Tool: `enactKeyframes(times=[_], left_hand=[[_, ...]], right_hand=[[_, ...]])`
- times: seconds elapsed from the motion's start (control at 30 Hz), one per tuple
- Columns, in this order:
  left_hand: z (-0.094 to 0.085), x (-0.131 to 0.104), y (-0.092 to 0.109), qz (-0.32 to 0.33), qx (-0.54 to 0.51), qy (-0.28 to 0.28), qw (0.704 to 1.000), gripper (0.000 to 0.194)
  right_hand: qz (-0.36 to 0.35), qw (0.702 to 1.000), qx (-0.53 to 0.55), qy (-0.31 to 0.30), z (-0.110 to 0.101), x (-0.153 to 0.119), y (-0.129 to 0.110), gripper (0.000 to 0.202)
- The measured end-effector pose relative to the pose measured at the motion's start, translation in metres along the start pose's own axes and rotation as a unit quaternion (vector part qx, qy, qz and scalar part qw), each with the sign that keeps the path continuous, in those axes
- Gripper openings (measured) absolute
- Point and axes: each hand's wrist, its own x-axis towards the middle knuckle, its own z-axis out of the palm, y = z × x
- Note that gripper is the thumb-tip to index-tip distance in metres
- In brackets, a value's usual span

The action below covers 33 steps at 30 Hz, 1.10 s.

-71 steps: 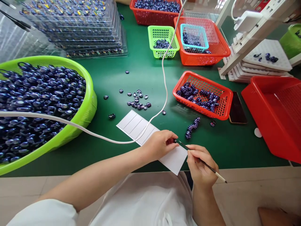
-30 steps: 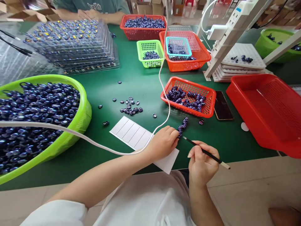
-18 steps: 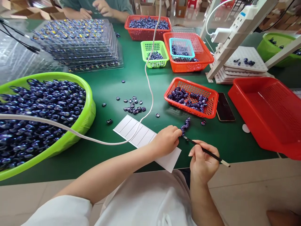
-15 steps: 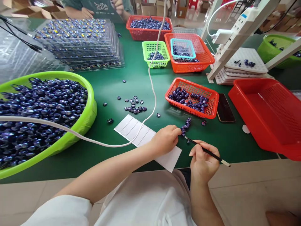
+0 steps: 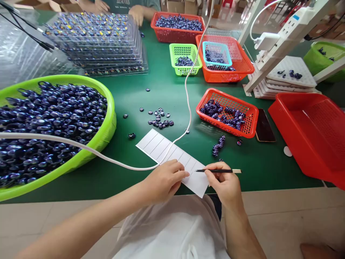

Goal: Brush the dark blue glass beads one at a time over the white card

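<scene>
Lime-green plastic curves along the left side of the head view, the rim of a big basket (image 5: 111, 111) heaped with glossy dark-blue beads (image 5: 54, 118), many of them looped. Behind it rises a stack of clear trays (image 5: 107, 59), the top one dotted with shiny pieces. Farther back, a red basket (image 5: 175, 36) is full of similar dark pieces, and a small green basket (image 5: 180, 71) holds a low pile. Beside that, an orange-red basket (image 5: 223, 76) contains a turquoise basket (image 5: 219, 67) with more of them. Nearer, a red-orange tray basket (image 5: 224, 127) carries bunched rows of dark purple beads (image 5: 234, 117), next to a phone (image 5: 265, 126); a red bin (image 5: 304, 144) stands to the right. Between the containers, loose beads (image 5: 161, 124) and one short bead row (image 5: 218, 145) lie on the green worktop (image 5: 269, 165). Of the hands, the right hand (image 5: 225, 185) pinches a slim black tool (image 5: 225, 171), its tip over a ruled paper strip (image 5: 151, 144) near the worktop's front edge. The left hand (image 5: 165, 180) rests by that strip, fingers loosely curled; whether it grips anything cannot be told
</scene>
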Motion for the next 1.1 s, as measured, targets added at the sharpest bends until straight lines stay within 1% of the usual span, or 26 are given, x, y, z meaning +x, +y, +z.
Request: enactKeyframes(times=[0.13, 0.23, 0.33, 0.43, 0.57, 0.7, 0.83, 0.93, 1.0, 1.1], left_hand=[[0.01, -0.005, 0.0, 0.018, 0.048, 0.012, 0.999, 0.035], [0.012, -0.004, 0.0, 0.022, 0.06, 0.01, 0.998, 0.033], [0.011, -0.003, 0.001, 0.027, 0.062, 0.003, 0.998, 0.032], [0.011, -0.003, 0.0, 0.028, 0.061, 0.003, 0.998, 0.032], [0.012, -0.004, -0.001, 0.023, 0.062, -0.002, 0.998, 0.033], [0.011, -0.004, -0.001, 0.012, 0.055, -0.007, 0.998, 0.034], [0.009, -0.003, -0.001, -0.006, 0.018, 0.005, 1.0, 0.034], [0.007, 0.0, -0.001, -0.005, 0.007, 0.008, 1.0, 0.033], [0.006, 0.001, 0.0, 0.002, 0.023, 0.004, 1.0, 0.032], [0.006, 0.001, 0.001, 0.007, 0.048, -0.003, 0.999, 0.033]], right_hand=[[0.032, 0.998, -0.032, -0.034, 0.003, 0.004, -0.008, 0.022], [0.044, 0.998, -0.033, -0.03, 0.004, 0.007, -0.011, 0.025], [0.043, 0.998, -0.036, -0.03, 0.003, 0.009, -0.011, 0.028], [0.03, 0.997, -0.051, -0.043, 0.003, 0.011, -0.01, 0.026], [0.009, 0.999, -0.043, -0.016, 0.006, 0.009, -0.013, 0.023], [0.005, 0.999, 0.03, 0.034, 0.009, 0.005, -0.017, 0.026], [-0.006, 0.997, 0.074, 0.037, 0.005, 0.001, -0.011, 0.023], [-0.028, 0.997, 0.051, 0.048, 0.002, -0.001, -0.004, 0.019], [-0.022, 0.999, 0.012, 0.028, 0.002, -0.001, -0.003, 0.018], [0.004, 0.999, -0.04, -0.034, 0.002, 0.002, -0.007, 0.019]])
